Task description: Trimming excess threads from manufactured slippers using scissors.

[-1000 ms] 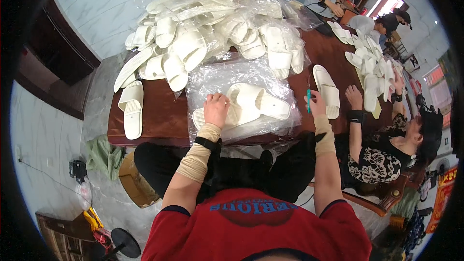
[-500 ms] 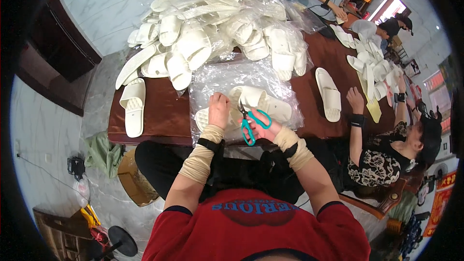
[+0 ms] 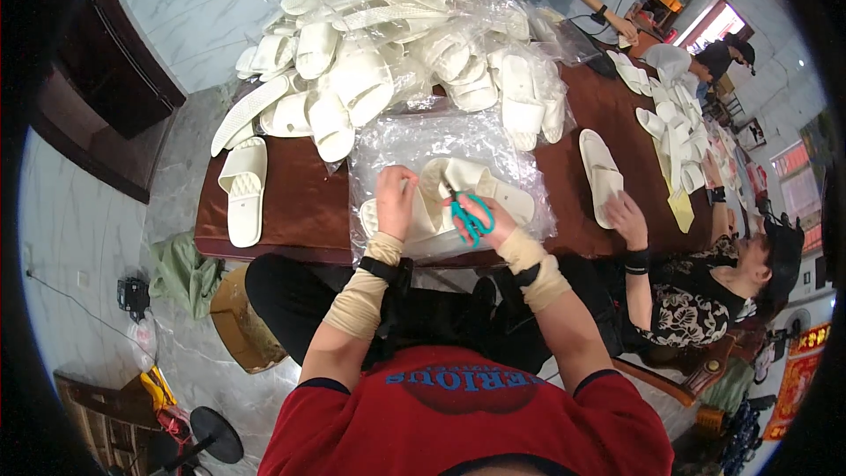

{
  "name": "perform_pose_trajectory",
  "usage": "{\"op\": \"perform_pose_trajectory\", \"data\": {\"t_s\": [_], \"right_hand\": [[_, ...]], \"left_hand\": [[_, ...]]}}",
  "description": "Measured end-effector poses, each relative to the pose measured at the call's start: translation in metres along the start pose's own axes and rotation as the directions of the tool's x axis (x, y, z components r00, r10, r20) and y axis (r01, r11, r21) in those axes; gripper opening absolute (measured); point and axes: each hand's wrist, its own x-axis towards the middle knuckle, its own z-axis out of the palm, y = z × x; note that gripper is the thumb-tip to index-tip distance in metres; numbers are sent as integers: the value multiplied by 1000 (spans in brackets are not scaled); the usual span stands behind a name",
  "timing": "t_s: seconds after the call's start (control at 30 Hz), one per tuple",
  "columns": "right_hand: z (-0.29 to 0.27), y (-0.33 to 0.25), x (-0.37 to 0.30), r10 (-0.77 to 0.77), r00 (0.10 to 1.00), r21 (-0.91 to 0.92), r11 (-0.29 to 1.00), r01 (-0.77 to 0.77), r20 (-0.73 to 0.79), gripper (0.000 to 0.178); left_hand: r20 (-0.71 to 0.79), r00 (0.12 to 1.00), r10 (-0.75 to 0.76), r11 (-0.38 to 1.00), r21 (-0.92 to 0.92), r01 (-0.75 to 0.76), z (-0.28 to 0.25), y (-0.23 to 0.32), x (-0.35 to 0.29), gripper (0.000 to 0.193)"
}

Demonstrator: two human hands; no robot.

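A pair of cream slippers lies on clear plastic bags right before me on the table. In my right hand are small scissors with teal handles. Their dark blades are over the strap of the slipper, drawn together as far as I can make out. My left hand hovers at the left slipper with thumb and fingers pinched. Whatever that pinch holds is too small to make out.
Bagged cream slippers pile up at the back of the brown-covered table. Single slippers lie left and right. A co-worker's hand touches the right one; more slippers lie beyond. A cardboard box stands on the floor.
The scissors' handles have closed together in my right hand. My left hand has shifted slightly rightward. The co-worker's hand has come down onto the slipper at the right.
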Motion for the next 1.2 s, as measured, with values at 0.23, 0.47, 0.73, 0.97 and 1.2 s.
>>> {"op": "perform_pose_trajectory", "data": {"t_s": [0.23,0.47,0.73,0.97,1.2], "right_hand": [[-129,-13,-18,-470,774,-567,804,178,-425,51],[-204,8,-7,-389,773,-837,-7,-547,-501,38],[-165,-21,-9,-538,708,-782,-136,-608,-457,35],[-158,-18,-19,-666,682,-950,272,-155,-302,22],[-104,-32,-17,-337,844,-639,769,-10,-418,28]], "left_hand": [[-176,890,-421,661,-731,169,-100,27,31,11],[-424,794,-437,601,-794,-93,-239,16,18,9],[-729,544,-416,843,-534,-71,-375,-46,-75,8],[-859,96,-504,853,-476,217,-427,-157,-168,11],[-805,-74,-589,787,-591,175,-428,-278,-243,9]]}}
